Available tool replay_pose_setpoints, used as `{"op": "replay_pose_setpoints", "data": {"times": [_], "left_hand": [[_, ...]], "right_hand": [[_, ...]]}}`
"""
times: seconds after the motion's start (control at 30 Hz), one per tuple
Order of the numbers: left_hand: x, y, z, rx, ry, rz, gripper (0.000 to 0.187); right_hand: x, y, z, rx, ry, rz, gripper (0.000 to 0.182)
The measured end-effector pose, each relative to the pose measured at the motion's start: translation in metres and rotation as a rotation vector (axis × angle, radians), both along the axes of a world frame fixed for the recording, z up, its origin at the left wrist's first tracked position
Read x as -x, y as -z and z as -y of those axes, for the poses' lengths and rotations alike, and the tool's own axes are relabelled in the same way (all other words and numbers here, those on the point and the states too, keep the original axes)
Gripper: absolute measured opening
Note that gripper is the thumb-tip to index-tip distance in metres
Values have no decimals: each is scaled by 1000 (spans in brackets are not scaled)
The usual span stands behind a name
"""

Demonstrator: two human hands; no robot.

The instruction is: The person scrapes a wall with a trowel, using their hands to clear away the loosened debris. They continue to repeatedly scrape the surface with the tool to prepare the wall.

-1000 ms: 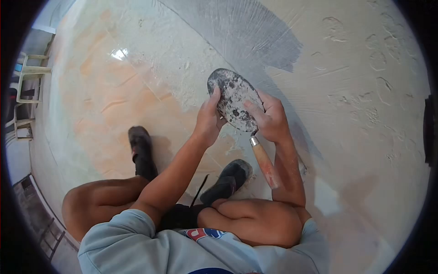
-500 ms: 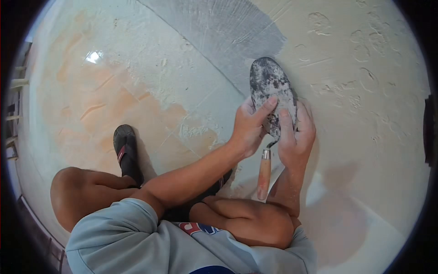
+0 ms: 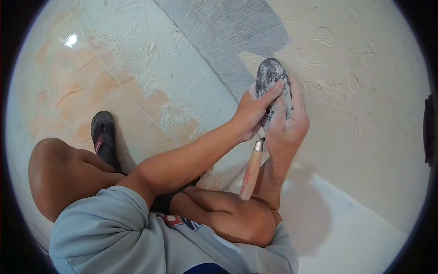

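Observation:
A trowel (image 3: 252, 173) with a wooden handle and a dark, rounded blade is held by the blade in both of my hands. White plaster-like residue smears the blade, whose rounded tip points away from me. My left hand (image 3: 255, 107) grips the blade's left edge, thumb laid across its face. Closed on the other edge, my right hand (image 3: 288, 125) has its thumb on the face and its longer fingers along the side. The handle hangs free below, angled toward my body. Pale powder coats my fingers.
Cream plaster (image 3: 337, 118) with raised ring marks and ridges covers the surface on the right. A grey patch (image 3: 228, 27) borders it at the top. On the left, glossy orange-white floor tiles (image 3: 82, 86) carry pale crumbs. My dark shoe (image 3: 102, 128) rests on them.
The trowel has turned slightly, its handle end swinging left. My right hand has shifted a little up the blade and now covers more of it. My view has shifted slightly.

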State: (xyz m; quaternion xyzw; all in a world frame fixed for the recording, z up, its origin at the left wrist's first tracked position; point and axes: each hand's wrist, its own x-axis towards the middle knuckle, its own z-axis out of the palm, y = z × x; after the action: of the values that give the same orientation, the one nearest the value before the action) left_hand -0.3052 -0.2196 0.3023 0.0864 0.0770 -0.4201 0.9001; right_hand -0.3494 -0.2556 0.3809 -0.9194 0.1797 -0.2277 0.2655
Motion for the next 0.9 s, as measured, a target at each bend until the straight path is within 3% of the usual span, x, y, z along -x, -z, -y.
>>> {"op": "replay_pose_setpoints", "data": {"times": [0.17, 0.23, 0.37, 0.77, 0.9], "left_hand": [[1, -13, 4, -162, 9, 3, 37], [-4, -18, -3, -433, 86, 28, 39], [-5, -9, -1, -214, 49, 93, 38], [-11, 3, 0, -202, 152, 47, 42], [-11, -17, -8, -165, 248, -1, 44]], "right_hand": [[-7, -15, 3, 39, 45, -98, 48], [-9, -12, 5, 63, 40, -80, 47], [-12, -6, 7, 47, 32, -17, 45], [-25, -11, 7, 143, -55, -171, 42], [-23, -16, 2, 137, 20, -155, 43]]}}
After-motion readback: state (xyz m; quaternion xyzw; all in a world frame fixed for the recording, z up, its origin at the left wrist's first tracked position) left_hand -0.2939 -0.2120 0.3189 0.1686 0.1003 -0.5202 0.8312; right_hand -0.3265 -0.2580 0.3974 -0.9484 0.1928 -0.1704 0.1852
